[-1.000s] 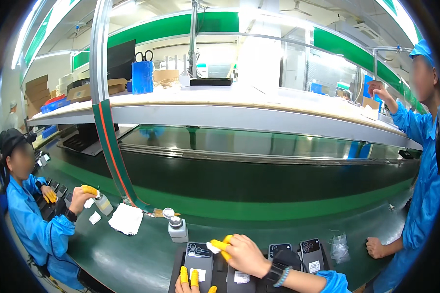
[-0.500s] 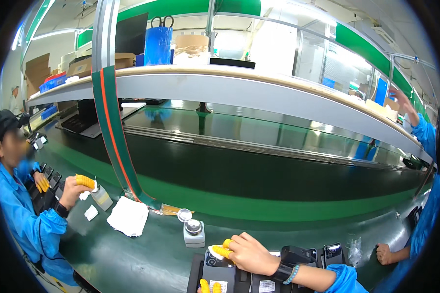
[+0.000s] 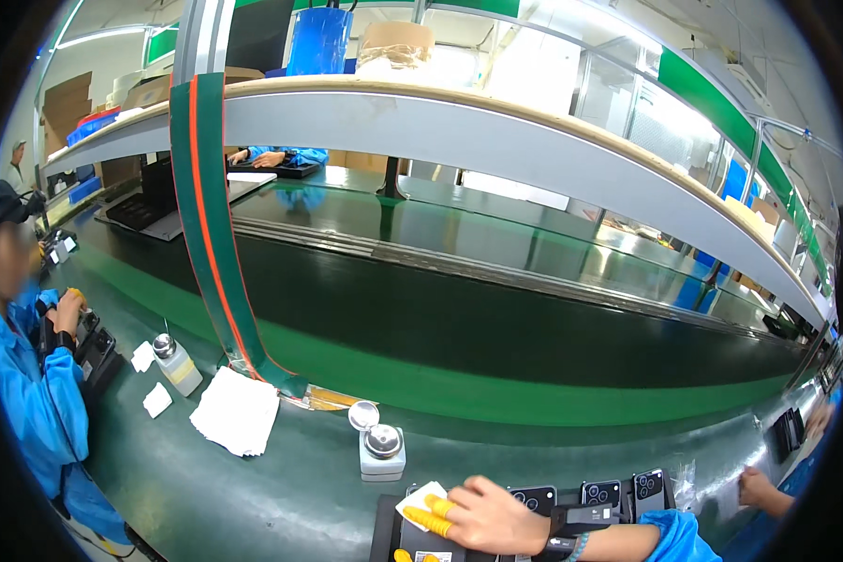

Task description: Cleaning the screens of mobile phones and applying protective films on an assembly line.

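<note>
My right hand, with yellow finger cots, presses a folded white wipe onto the back of a dark phone. The wipe covers the phone's upper part. Of my left hand, only yellow-covered fingertips show at the lower edge, by the phone's lower end; the rest is out of view. Just beyond stands a white dispenser bottle with a metal top, its round lid raised. More phones with camera clusters, one of them a dark phone, lie beside and behind my right wrist.
A stack of white wipes lies left of the bottle, near a green-and-orange wrapped post. At left, a co-worker in blue handles phones near another dispenser bottle. A co-worker's hand rests at right. A shelf spans above the dark conveyor.
The wipe has come down over the phone's camera end, my right hand with it. The left co-worker has let go of the bottle and drawn back to the phones. The view has shifted slightly.
</note>
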